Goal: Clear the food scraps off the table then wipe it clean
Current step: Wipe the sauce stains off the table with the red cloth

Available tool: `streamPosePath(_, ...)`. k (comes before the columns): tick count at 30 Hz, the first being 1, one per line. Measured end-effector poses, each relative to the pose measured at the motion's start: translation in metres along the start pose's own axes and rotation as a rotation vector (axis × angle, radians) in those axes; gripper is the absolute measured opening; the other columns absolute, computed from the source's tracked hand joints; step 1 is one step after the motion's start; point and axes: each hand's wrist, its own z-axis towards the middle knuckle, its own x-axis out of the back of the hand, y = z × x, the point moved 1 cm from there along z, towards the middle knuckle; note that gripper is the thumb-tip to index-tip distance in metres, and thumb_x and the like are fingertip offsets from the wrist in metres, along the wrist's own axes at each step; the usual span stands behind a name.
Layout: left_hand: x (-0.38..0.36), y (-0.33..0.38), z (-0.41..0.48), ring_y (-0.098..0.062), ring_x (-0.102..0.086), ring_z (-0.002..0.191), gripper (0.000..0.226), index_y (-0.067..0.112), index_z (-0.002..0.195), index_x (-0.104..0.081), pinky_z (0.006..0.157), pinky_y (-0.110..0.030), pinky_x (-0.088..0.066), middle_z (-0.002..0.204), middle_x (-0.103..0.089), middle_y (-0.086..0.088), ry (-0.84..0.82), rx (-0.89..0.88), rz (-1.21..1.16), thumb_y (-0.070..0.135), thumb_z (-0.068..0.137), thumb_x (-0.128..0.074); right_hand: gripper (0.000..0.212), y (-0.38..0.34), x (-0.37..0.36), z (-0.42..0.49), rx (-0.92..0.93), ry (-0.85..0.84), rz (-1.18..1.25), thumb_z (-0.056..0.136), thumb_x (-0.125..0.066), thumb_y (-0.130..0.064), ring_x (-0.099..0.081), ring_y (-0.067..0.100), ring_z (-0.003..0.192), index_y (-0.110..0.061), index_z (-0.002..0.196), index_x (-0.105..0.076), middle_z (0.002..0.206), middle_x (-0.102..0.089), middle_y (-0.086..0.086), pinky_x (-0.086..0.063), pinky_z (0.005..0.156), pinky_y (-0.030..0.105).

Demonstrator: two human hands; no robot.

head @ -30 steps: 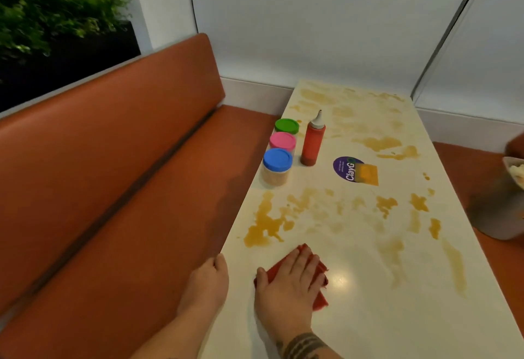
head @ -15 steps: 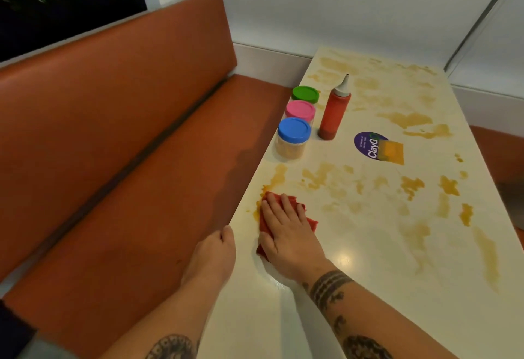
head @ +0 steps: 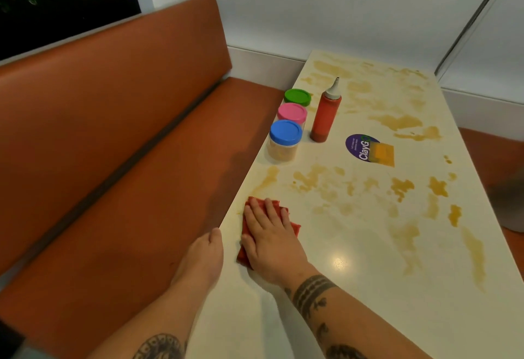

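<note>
A red cloth [head: 293, 226] lies flat on the cream table [head: 368, 296] near its left edge. My right hand [head: 269, 238] presses on the cloth with straight, spread fingers and covers most of it. My left hand [head: 202, 259] sits at the table's left edge beside the cloth, its fingers hidden below the rim. Yellow-brown sauce smears [head: 310, 180] spread over the middle and far part of the tabletop, with one streak [head: 268, 178] just beyond the cloth.
Three jars with blue [head: 285, 138], pink [head: 292, 112] and green [head: 297, 96] lids stand by the left edge, next to a red squeeze bottle [head: 324, 114]. A purple sticker [head: 365, 147] lies mid-table. An orange bench [head: 127, 174] runs along the left. A grey bin [head: 510, 202] stands right.
My right hand has slid the cloth from the near middle of the table leftward and forward to the left edge, over part of the sauce streak. My left hand stays at the edge.
</note>
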Motion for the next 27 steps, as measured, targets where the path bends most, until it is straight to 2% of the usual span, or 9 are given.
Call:
streamPosePath(4, 0.0, -0.001, -0.002, -0.032, -0.052, 0.131, 0.054, 0.013, 0.134, -0.061, 0.103, -0.041, -0.039, 0.144, -0.057, -0.013, -0.005, 0.011, -0.018, 0.041, 0.108, -0.022, 0.068, 0.018, 0.001, 0.012, -0.239, 0.056, 0.033, 0.104, -0.012, -0.051, 0.022, 0.021, 0.154, -0.021, 0.162, 0.007, 0.168, 0.016, -0.004, 0.009, 0.126, 0.049)
streamPosePath(7, -0.001, -0.002, -0.002, -0.03, -0.048, 0.137, 0.055, 0.015, 0.141, -0.057, 0.109, -0.04, -0.037, 0.15, -0.052, -0.01, -0.011, 0.013, -0.021, 0.042, 0.109, -0.021, 0.071, 0.029, 0.011, 0.045, -0.299, 0.074, 0.056, 0.103, -0.016, -0.049, 0.016, 0.024, 0.155, -0.015, 0.162, 0.007, 0.17, 0.012, 0.002, 0.007, 0.126, 0.048)
streamPosePath(12, -0.002, -0.001, 0.001, -0.029, -0.048, 0.137, 0.056, 0.017, 0.14, -0.057, 0.11, -0.041, -0.037, 0.149, -0.053, -0.008, -0.012, 0.014, 0.016, 0.044, 0.109, -0.019, 0.073, 0.035, 0.025, 0.088, -0.265, 0.061, 0.047, 0.101, -0.023, -0.045, 0.008, 0.026, 0.156, -0.013, 0.162, 0.001, 0.171, 0.005, 0.004, 0.005, 0.126, 0.047)
streamPosePath(16, -0.003, -0.003, 0.004, -0.029, -0.048, 0.137, 0.056, 0.016, 0.14, -0.057, 0.111, -0.04, -0.036, 0.149, -0.053, -0.009, -0.02, 0.02, 0.027, 0.044, 0.109, -0.019, 0.072, 0.032, 0.027, 0.102, -0.179, -0.001, 0.062, 0.099, -0.029, -0.042, 0.008, 0.021, 0.157, -0.021, 0.163, -0.004, 0.171, 0.002, -0.003, 0.007, 0.126, 0.048)
streamPosePath(22, -0.003, -0.003, 0.004, -0.031, -0.051, 0.135, 0.056, 0.018, 0.138, -0.059, 0.109, -0.041, -0.039, 0.146, -0.056, -0.01, -0.007, 0.044, 0.021, 0.046, 0.108, -0.02, 0.071, 0.032, 0.016, 0.071, 0.127, -0.044, 0.043, 0.094, -0.026, -0.046, 0.005, 0.013, 0.156, -0.032, 0.162, -0.012, 0.17, -0.005, -0.013, 0.008, 0.126, 0.047)
streamPosePath(24, -0.003, -0.002, 0.003, -0.031, -0.051, 0.135, 0.056, 0.018, 0.138, -0.059, 0.109, -0.041, -0.039, 0.146, -0.056, -0.009, -0.001, 0.036, 0.015, 0.046, 0.108, -0.021, 0.069, 0.036, 0.017, 0.075, 0.099, -0.04, 0.013, 0.096, -0.026, -0.044, 0.004, 0.014, 0.156, -0.031, 0.162, -0.01, 0.17, -0.004, -0.011, 0.007, 0.126, 0.046)
streamPosePath(27, -0.003, -0.002, 0.001, -0.031, -0.052, 0.133, 0.055, 0.019, 0.137, -0.06, 0.108, -0.041, -0.04, 0.145, -0.057, -0.009, 0.005, 0.043, 0.015, 0.047, 0.108, -0.021, 0.065, 0.027, 0.02, 0.101, -0.061, -0.026, 0.009, 0.102, -0.021, -0.045, 0.007, 0.019, 0.157, -0.027, 0.163, -0.006, 0.171, 0.001, -0.006, 0.008, 0.125, 0.049)
